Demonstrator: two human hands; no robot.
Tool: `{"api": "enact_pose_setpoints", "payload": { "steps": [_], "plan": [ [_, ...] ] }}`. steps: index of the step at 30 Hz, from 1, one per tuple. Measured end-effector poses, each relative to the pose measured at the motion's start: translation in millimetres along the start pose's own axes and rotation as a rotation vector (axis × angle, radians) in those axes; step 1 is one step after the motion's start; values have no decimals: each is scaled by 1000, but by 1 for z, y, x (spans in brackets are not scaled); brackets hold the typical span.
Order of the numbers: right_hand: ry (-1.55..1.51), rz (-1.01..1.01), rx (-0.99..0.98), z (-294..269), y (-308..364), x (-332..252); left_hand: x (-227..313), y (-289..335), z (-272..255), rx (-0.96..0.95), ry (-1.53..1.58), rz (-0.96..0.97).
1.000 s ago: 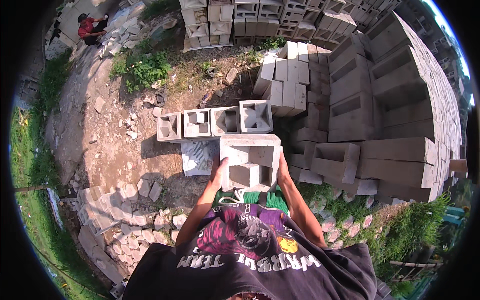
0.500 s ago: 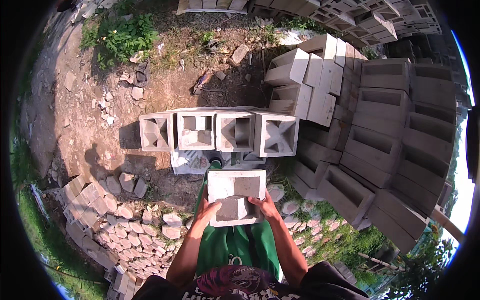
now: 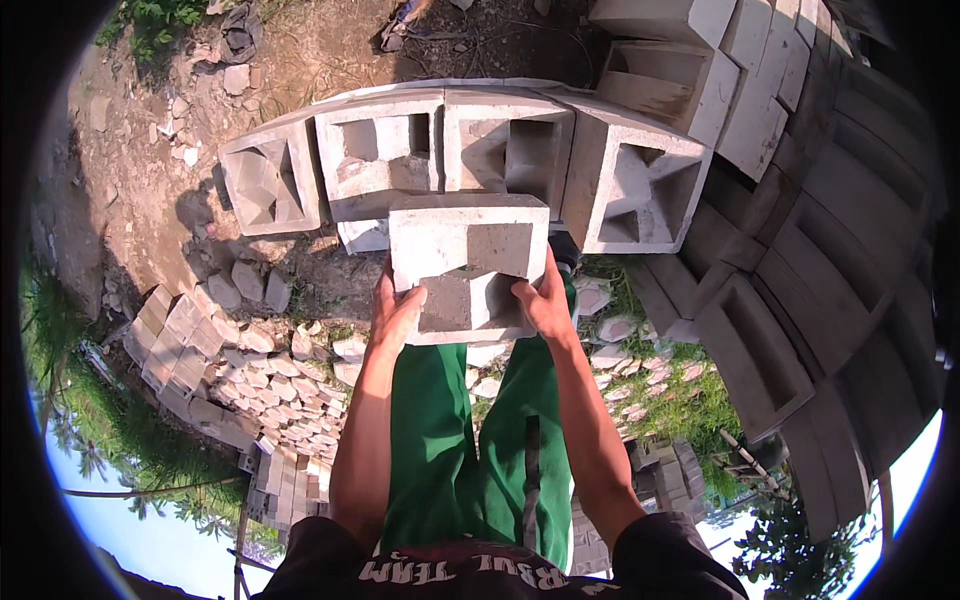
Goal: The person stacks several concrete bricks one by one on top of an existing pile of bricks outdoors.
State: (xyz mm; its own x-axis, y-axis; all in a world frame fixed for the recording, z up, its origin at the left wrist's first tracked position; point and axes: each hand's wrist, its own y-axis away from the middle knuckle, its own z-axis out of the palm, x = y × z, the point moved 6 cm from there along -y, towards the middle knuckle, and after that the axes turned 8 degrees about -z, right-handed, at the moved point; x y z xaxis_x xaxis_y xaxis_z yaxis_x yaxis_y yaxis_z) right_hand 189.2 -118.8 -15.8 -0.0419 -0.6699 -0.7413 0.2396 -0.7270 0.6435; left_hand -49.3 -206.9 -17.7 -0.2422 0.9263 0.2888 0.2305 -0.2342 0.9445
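Note:
A grey hollow concrete block (image 3: 430, 236) is held out in front of my green trousers, its open side with the hollow turned up toward me. My left hand (image 3: 394, 312) grips its left wall, thumb over the near rim. On the opposite wall my right hand (image 3: 546, 302) holds it the same way; the fingers underneath are hidden. Just beyond stands a row of several similar blocks (image 3: 376, 180), set side by side with their hollows facing me. The held block overlaps the lower edge of the row's middle blocks in view; whether they touch I cannot tell.
Tall stacks of concrete blocks (image 3: 752, 335) rise on the right, close to the row's right end. Behind me and to the left lie many broken stone pieces (image 3: 290, 392) and a small block pile (image 3: 172, 335). Bare dirt ground (image 3: 120, 190) with loose rubble spreads left.
Both hands have carried the block forward, up to the row. My view has come closer to the row, which looks larger, and more of my trousers shows.

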Motion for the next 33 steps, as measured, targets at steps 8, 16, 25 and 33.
{"api": "enact_pose_setpoints", "payload": {
  "steps": [8, 16, 25, 33],
  "plan": [
    [95, -124, 16, 2, -66, -40, 66, -54, 18, -99, -34, 158],
    [327, -280, 31, -11, -93, -51, 85, -62, 32, -80, 7, 172],
    [153, -144, 76, -16, -95, -53, 102, -70, 42, -52, -82, 316],
    [219, -109, 110, -16, -93, -60, 105, -69, 45, -35, -87, 246]
  ]
}}
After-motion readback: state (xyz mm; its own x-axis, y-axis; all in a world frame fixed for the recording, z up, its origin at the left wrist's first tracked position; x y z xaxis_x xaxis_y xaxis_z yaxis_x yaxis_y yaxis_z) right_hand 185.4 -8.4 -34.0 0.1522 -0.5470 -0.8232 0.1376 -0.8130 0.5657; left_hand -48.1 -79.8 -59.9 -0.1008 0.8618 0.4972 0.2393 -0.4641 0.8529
